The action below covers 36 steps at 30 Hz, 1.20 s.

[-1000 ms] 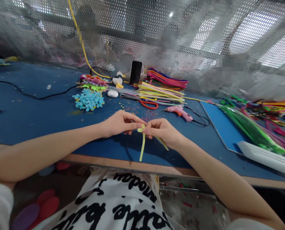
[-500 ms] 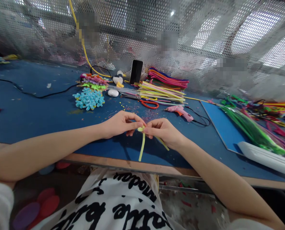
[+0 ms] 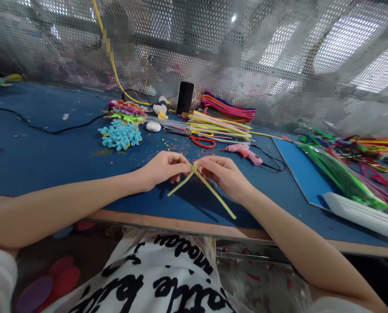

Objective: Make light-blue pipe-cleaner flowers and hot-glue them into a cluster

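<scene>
My left hand (image 3: 163, 168) and my right hand (image 3: 225, 174) meet just above the near part of the blue table (image 3: 50, 156). Both pinch a pale yellow pipe cleaner (image 3: 210, 189) at its bent top, fingers closed. Its two legs spread apart below my fingers, one slanting down to the left, the longer one down to the right towards the table's wooden front edge. The bend itself is partly hidden by my fingertips.
Behind my hands lie red-handled scissors (image 3: 203, 141), a pink glue gun (image 3: 244, 152), a stack of coloured pipe cleaners (image 3: 223, 119), a propped phone (image 3: 184, 98), a light-blue pipe-cleaner flower (image 3: 120, 135) and a white earbud case (image 3: 153, 126). A green bundle (image 3: 342, 176) lies right.
The pipe cleaner's legs, which hung close together and straight down, have swung apart into an upside-down V. Both hands stayed in place, pinching the top.
</scene>
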Available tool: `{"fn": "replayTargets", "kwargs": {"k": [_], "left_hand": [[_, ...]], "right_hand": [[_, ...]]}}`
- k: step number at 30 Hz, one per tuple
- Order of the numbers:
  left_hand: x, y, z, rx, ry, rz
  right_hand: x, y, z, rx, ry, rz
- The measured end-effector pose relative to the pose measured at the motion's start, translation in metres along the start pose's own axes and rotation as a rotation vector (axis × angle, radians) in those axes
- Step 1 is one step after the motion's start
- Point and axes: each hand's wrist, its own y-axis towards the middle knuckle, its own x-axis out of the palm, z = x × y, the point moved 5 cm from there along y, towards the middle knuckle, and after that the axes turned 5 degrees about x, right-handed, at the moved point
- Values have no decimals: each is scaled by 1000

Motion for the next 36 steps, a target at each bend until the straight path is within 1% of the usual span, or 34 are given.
{"fn": "replayTargets", "kwargs": {"k": [4,9,12,15,20,25,27,31,33,36], "left_hand": [[3,-1,-1,-22,3,-42],[6,-4,-1,-5,47,-57],[7,-6,-1,-5,58,-48],[9,-8,0,-18,30,-41],[12,-9,0,-49,-33,0],[10,-9,-2,-12,-65,96],[9,-9,-4,-23,-89,128],[9,-9,-6,-53,-155,163],[8,-8,-5,-44,-180,165],[5,-7,-4,-24,-182,175]], "right_hand": [[0,-1,-2,-28,-94,21],[1,-1,-1,-42,-91,34],[2,-1,-1,-68,-88,1],[3,-1,-2,-88,-132,-33],[2,-2,-6,-103,-113,2],[4,-3,-9,-127,-108,61],[5,-3,-8,-132,-98,79],[5,-3,-7,-140,-64,76],[5,-2,-6,-108,-53,44],[6,-1,-1,-15,-65,6]]}}
